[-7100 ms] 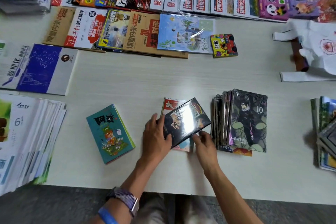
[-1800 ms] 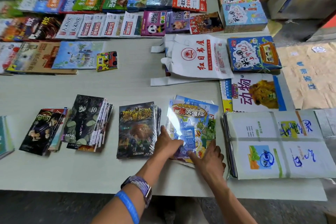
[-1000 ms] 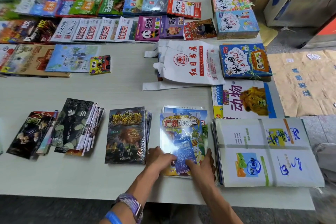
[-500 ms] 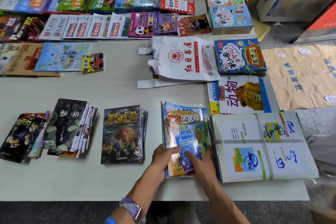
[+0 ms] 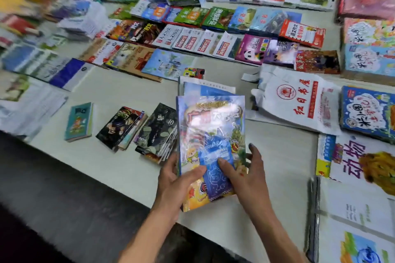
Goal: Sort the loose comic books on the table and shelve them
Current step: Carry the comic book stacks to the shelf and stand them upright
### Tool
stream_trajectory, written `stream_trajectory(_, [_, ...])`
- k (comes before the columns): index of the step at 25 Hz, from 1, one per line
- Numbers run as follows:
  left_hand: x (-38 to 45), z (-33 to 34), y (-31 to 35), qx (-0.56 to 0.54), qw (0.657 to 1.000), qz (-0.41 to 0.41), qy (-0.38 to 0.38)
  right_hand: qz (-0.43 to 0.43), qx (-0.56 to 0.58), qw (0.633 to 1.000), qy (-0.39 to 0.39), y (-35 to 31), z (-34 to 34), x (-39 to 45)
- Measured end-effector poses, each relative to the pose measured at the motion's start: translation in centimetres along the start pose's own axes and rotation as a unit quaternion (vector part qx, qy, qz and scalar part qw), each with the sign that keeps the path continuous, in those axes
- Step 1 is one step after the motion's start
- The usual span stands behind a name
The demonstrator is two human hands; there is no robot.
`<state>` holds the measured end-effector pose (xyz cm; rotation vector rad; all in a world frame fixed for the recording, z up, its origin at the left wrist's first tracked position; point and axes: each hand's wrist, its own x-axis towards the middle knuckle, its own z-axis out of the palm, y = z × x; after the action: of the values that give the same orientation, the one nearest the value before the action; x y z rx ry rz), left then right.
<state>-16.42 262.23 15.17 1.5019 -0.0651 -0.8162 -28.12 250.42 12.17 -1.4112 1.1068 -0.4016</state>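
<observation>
Both hands hold a small stack of glossy, colourful comic books (image 5: 211, 126) lifted off the pale table (image 5: 106, 160) and tilted up toward me. My left hand (image 5: 179, 179) grips the stack's lower left edge, thumb on the cover. My right hand (image 5: 245, 175) grips the lower right side, thumb on a blue card on the cover. Left of the stack lie a dark manga pile marked 10 (image 5: 158, 132), a second dark manga pile (image 5: 121, 127) and a teal comic (image 5: 79, 121). The dark-covered pile seen earlier beside the lifted stack is hidden.
A white plastic bag with red print (image 5: 299, 100) lies right of the stack. Large picture books (image 5: 367, 111) and a strapped white bundle (image 5: 352, 220) fill the right side. Rows of books and magazines (image 5: 213, 42) cover the far table. The table's front edge runs below my hands.
The colourful comic stack has been gathered and lifted off the table in both hands. My view has swung left and closer, with motion blur.
</observation>
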Motion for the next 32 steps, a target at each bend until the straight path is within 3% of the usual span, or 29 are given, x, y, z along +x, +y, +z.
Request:
stream_trajectory(2, [-1.0, -3.0, 1.7, 0.000, 0.994, 0.072, 0.080, -0.164, -0.097, 0.981, 0.022, -4.5, 3.7, -2.2])
stream_trajectory(3, [-1.5, -4.5, 2.4, 0.026, 0.985, 0.108, 0.129, -0.206, -0.098, 0.974, -0.007, -6.9, 5.9, -3.4])
stream_trajectory(7, [-3.4, -11.5, 5.4, 0.155, 0.924, 0.214, 0.276, -0.179, 0.002, 0.956, -0.232, -13.8, 15.6, -7.5])
stream_trajectory(9, [-4.2, -16.8, 6.7, 0.267, 0.869, 0.233, 0.347, -0.147, 0.091, 0.938, -0.301, -15.3, 21.7, -9.6])
stream_trajectory(12, [-4.8, -25.6, 8.2, 0.465, 0.722, 0.314, 0.405, -0.074, 0.189, 0.947, -0.249, -15.7, 31.2, -13.2])
stream_trajectory(13, [-4.8, -28.1, 8.5, 0.491, 0.697, 0.331, 0.404, -0.057, 0.202, 0.956, -0.204, -15.7, 34.0, -14.0])
stream_trajectory(15, [-5.3, -33.1, 9.0, 0.483, 0.694, 0.335, 0.416, -0.052, 0.204, 0.963, -0.170, -15.7, 39.6, -15.7])
stream_trajectory(19, [-7.3, -43.6, 9.0, 0.390, 0.728, 0.329, 0.458, -0.062, 0.190, 0.940, -0.276, -16.7, 50.3, -20.0])
stream_trajectory(22, [-10.3, -49.6, 9.0, 0.105, 0.833, 0.262, 0.475, -0.105, 0.151, 0.915, -0.359, -18.3, 56.4, -22.3])
stream_trajectory(23, [-11.5, -51.1, 9.4, -0.020, 0.842, 0.217, 0.493, -0.122, 0.140, 0.902, -0.390, -18.9, 58.4, -23.2])
stream_trajectory(25, [-12.9, -53.8, 10.1, -0.245, 0.832, 0.152, 0.474, -0.138, 0.139, 0.869, -0.454, -20.2, 62.0, -25.1])
stream_trajectory(27, [-14.2, -56.9, 11.3, -0.405, 0.793, 0.143, 0.433, -0.135, 0.139, 0.832, -0.520, -21.0, 65.2, -27.2])
stream_trajectory(32, [-16.8, -64.4, 16.2, -0.461, 0.655, 0.213, 0.559, -0.096, 0.125, 0.735, -0.659, -23.8, 72.1, -31.7])
